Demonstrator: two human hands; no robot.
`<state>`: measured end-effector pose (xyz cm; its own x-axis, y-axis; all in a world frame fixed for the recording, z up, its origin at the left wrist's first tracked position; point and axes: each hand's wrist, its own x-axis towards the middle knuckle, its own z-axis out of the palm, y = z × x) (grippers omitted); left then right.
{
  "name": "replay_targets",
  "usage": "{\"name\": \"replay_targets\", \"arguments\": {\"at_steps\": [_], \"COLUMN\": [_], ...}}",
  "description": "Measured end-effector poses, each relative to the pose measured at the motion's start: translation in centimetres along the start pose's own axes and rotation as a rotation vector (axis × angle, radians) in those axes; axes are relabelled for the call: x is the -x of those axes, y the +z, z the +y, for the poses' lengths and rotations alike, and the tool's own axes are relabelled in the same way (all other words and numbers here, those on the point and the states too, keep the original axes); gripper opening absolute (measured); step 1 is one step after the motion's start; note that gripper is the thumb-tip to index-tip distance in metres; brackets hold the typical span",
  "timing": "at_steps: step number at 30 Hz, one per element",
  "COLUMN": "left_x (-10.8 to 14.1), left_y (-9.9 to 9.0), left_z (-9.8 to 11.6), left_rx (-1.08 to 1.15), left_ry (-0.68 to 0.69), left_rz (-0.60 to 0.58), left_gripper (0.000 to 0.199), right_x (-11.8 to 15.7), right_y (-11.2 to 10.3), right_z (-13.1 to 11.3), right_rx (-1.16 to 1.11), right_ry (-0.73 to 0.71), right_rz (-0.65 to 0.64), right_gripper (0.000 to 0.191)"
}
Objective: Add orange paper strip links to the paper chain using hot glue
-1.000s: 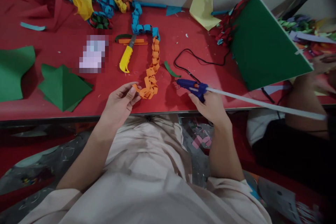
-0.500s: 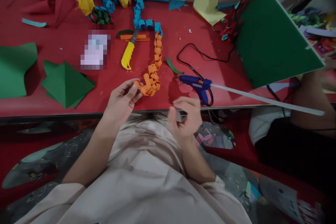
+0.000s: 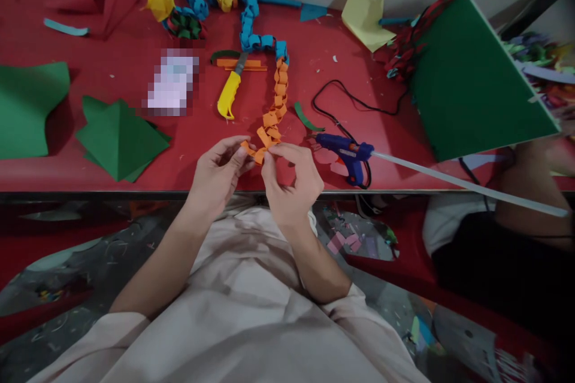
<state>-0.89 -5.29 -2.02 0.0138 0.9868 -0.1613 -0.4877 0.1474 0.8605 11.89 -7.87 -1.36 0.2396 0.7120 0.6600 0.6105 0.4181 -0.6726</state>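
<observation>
A paper chain (image 3: 281,81) runs down the red table towards me, blue links at the far part and orange links at the near end. My left hand (image 3: 220,176) pinches an orange paper strip (image 3: 245,146) at that near end. From the other side, my right hand (image 3: 294,179) closes thumb and forefinger on the orange links of the chain, hiding some of them. Just right of my right hand lies a blue glue gun (image 3: 344,149) with a long clear glue stick (image 3: 467,182) out of its back. A yellow-handled utility knife (image 3: 230,94) lies beyond my left hand.
Orange strips (image 3: 242,64) lie under the knife blade. Green paper sheets (image 3: 120,139) and a blurred-out rectangle (image 3: 173,82) are on the left. A green board (image 3: 480,81) leans at the right, near another person's arm (image 3: 532,185). A black cord (image 3: 354,103) loops behind the glue gun.
My right hand has moved left from beside the glue gun and now grips the orange links. My left hand keeps its pinch. The whole view has shifted slightly.
</observation>
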Motion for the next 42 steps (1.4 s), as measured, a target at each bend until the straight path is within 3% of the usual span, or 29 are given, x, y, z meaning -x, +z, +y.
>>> {"name": "replay_targets", "arguments": {"at_steps": [7, 16, 22, 27, 32, 38, 42], "left_x": [0.2, 0.3, 0.4, 0.4, 0.4, 0.3, 0.3], "left_y": [-0.2, -0.5, -0.4, -0.5, -0.4, -0.1, -0.1], "left_z": [-1.5, -1.4, -1.7, -1.8, -1.5, -1.2, -1.1], "left_rx": [-0.158, -0.465, -0.482, -0.457, -0.414, -0.306, -0.264], "left_ry": [0.265, 0.566, 0.553, 0.513, 0.462, 0.381, 0.330], "left_rz": [0.050, 0.182, 0.194, 0.181, 0.149, 0.164, 0.154], "left_gripper": [0.032, 0.020, 0.019, 0.019, 0.021, 0.026, 0.027], "right_x": [-0.8, -0.5, -0.4, -0.5, -0.9, -1.2, -1.2], "right_y": [0.0, -1.0, -1.0, -0.8, -1.1, -1.8, -2.0], "right_z": [0.4, 0.8, 1.1, 0.9, 0.5, 0.3, 0.3], "right_rx": [-0.062, 0.009, 0.054, 0.041, -0.069, -0.177, -0.224], "right_ry": [-0.097, -0.163, -0.172, -0.114, -0.002, 0.222, 0.280], "right_rz": [0.057, -0.100, -0.154, -0.115, -0.059, -0.144, -0.158], "right_gripper": [0.012, 0.020, 0.020, 0.014, 0.007, 0.008, 0.007]}}
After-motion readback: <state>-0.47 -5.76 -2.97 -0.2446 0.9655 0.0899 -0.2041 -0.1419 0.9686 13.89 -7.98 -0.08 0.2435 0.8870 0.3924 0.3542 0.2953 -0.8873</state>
